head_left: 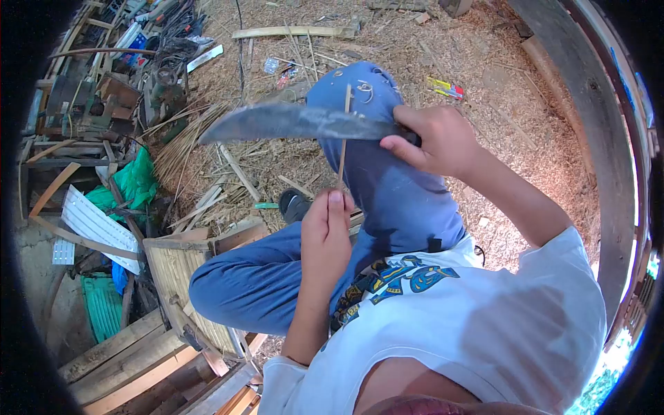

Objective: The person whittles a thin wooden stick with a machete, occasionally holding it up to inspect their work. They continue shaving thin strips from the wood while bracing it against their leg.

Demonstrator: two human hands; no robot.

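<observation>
Above the white printed T-shirt, left hand grip pinches a thin bamboo sliver mid-frame; right hand grip clamps a long dark knife.

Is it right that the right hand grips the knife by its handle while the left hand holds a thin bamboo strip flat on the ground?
Not quite: in the head view the left hand holds the bamboo strip upright against the knife blade, not flat on the ground. The right hand does grip the handle.
</observation>
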